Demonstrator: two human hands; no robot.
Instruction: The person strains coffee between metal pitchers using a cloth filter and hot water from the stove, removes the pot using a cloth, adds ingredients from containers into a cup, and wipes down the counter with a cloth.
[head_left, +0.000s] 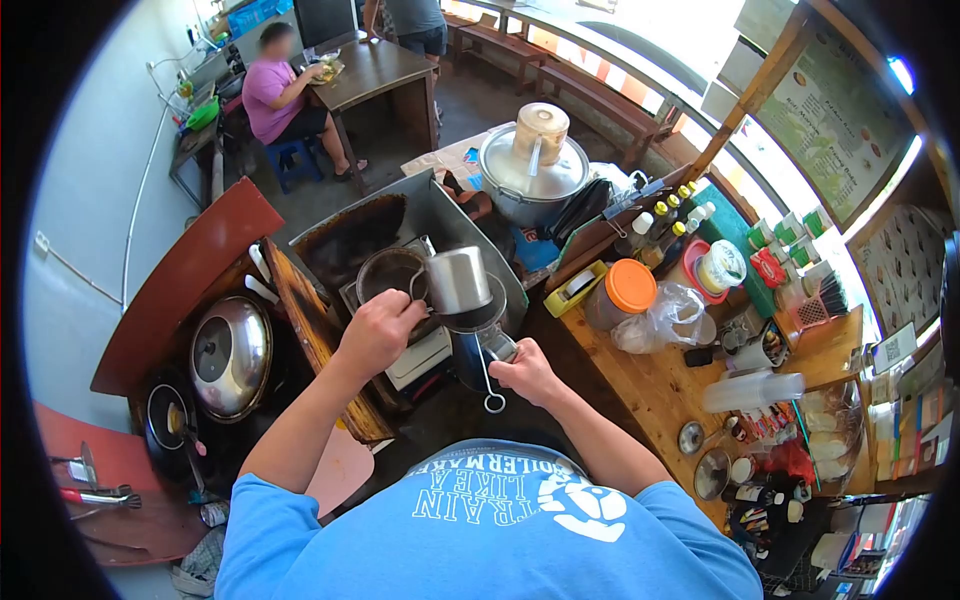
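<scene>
My left hand (383, 328) is closed round the handle of a shiny metal pot (459, 281), which is tilted over a strainer. My right hand (527, 372) grips a handle below the pot, at the lower right of a dark, round-rimmed vessel (480, 350). A thin metal rod ending in a ring (494, 402) hangs beside my right hand. What the pot and the vessel hold inside cannot be seen. Behind my left hand lies a round dark pan (388, 272) on the stove.
A large lidded pot (534, 178) stands beyond the stove. An orange-lidded tub (620, 294) and bottles are on the right counter (640, 385). A scorched wooden board (325, 350) and a domed lid (230, 357) are at left. Two people are near the far table (375, 75).
</scene>
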